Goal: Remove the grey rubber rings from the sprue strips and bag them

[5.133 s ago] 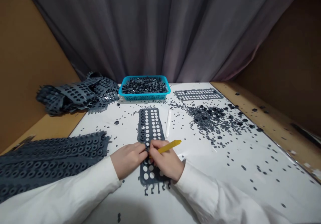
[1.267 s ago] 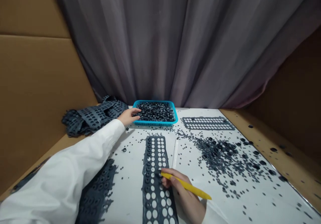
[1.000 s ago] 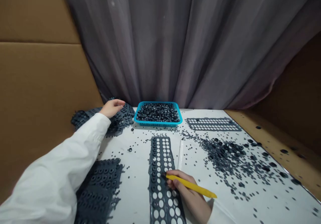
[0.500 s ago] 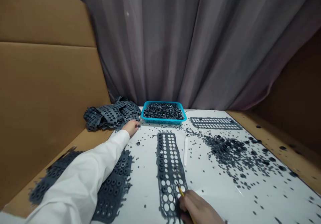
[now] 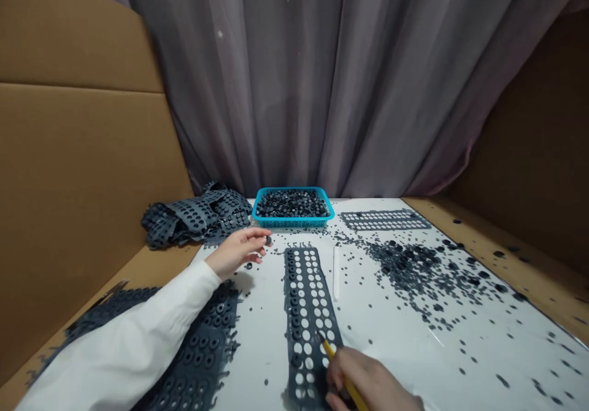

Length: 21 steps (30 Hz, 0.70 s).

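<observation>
My left hand (image 5: pixel 242 250) is raised over the table, its fingertips pinching a small round black rubber piece (image 5: pixel 269 239). In my right hand (image 5: pixel 368 377) is a slim yellow tool (image 5: pixel 352 389) with a dark pointed tip, held like a pencil. That tip is at the right part of a long dark rubber strip (image 5: pixel 309 313) with rows of round holes, lying lengthwise before me. Several black round pieces sit in the holes of its left row. Under my left sleeve lie dark rubber sheets (image 5: pixel 196 362) with raised rings, partly hidden by the arm.
A blue basket (image 5: pixel 294 222) full of small black pieces stands at the back, beside a heap of perforated rubber sheets (image 5: pixel 184 218). A white stick (image 5: pixel 336 276) lies right of the strip. Farther right are another holed strip (image 5: pixel 386 219) and scattered black discs (image 5: pixel 414 264). Cardboard walls (image 5: pixel 83 165) flank the table.
My left hand has lifted from the table beside the heap and come nearer, toward the strip, with the black piece. My right hand keeps the tool near the same spot. The view has shifted slightly.
</observation>
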Available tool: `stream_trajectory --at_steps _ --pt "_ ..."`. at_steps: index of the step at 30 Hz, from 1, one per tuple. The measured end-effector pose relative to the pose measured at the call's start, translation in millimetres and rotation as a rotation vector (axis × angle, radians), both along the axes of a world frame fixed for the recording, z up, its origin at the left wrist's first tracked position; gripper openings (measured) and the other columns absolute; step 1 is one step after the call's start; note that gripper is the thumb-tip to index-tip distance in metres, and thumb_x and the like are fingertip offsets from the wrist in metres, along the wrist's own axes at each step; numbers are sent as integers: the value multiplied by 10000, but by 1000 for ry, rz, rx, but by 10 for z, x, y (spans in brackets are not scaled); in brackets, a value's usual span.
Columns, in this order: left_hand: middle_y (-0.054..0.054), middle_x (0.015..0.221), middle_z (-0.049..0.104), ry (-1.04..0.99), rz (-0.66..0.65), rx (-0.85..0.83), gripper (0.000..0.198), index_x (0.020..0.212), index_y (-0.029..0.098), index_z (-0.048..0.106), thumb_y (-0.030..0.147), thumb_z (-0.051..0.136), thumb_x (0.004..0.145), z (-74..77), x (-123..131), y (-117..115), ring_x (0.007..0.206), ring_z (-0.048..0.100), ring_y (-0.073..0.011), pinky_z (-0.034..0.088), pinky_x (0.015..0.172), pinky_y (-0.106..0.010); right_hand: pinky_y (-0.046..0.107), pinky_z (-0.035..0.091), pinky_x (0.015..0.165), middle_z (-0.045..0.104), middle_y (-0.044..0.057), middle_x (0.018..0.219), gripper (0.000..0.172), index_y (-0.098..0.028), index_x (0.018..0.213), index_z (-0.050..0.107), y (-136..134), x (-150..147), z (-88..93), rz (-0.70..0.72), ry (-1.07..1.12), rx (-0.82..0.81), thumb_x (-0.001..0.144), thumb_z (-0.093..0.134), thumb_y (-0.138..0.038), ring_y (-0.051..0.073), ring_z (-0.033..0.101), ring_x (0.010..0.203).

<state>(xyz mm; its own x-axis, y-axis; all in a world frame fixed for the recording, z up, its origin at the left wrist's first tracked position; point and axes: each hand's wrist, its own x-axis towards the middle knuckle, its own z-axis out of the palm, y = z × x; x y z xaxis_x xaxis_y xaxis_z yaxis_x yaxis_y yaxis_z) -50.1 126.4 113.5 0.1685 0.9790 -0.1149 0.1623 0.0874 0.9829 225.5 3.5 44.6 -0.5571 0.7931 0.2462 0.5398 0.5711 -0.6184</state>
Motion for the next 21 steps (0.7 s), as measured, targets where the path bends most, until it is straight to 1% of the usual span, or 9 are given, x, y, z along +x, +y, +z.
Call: stream_trajectory --at_steps 2,4,6,8,11,14,17,21 --pt "-43 846 585 -148 -33 -76 398 982 158 604 405 692 683 73 148 -209 628 540 -88 455 529 -207 258 490 648 666 18 838 221 -240 784 379 67 -26 203 -78 151 -5 719 554 -122 185 647 753" --pt "-23 796 568 -259 -63 -150 349 941 159 616 374 707 681 105 293 -374 598 515 -74 431 507 -188 297 492 759 681 40 960 252 -249 817 354 185 -86 403 -115 324 8 758 591 -188 201 651 882" --pt "-2 728 549 -294 -77 -172 303 904 158 620 359 704 693 115 429 -495 577 496 -68 417 506 -181 328 479 812 685 38 994 312 -254 820 347 332 -187 560 -152 483 56 738 647 -218 202 649 908" --pt "13 671 528 -295 -71 -142 265 866 156 616 361 688 713 122 547 -574 571 486 -70 411 516 -182 338 480 814 686 40 994 355 -252 812 360 475 -312 659 -147 597 89 699 696 -223 200 649 902" --pt "11 681 531 -298 -40 -50 230 814 152 606 362 663 740 154 668 -622 589 479 -76 408 528 -187 330 495 777 689 38 936 341 -244 785 373 626 -475 720 -122 723 101 692 695 -180 190 654 859" --pt "-13 739 560 -322 -14 7 245 809 145 615 386 626 768 197 719 -611 616 482 -85 408 532 -192 325 504 761 689 35 899 325 -239 772 375 692 -553 727 -113 840 59 699 677 -142 181 653 839" --pt "-27 760 581 -392 -5 -12 276 850 145 628 402 636 752 210 724 -574 623 486 -90 413 543 -198 331 511 757 692 35 895 336 -236 775 374 731 -562 711 -100 945 -34 695 682 -128 179 655 829" --pt "-13 715 574 -458 -17 -42 288 838 140 635 348 727 662 165 714 -519 586 470 -76 406 541 -194 346 507 774 694 40 902 328 -229 776 383 790 -551 682 -91 1023 -140 700 686 -127 189 654 857"
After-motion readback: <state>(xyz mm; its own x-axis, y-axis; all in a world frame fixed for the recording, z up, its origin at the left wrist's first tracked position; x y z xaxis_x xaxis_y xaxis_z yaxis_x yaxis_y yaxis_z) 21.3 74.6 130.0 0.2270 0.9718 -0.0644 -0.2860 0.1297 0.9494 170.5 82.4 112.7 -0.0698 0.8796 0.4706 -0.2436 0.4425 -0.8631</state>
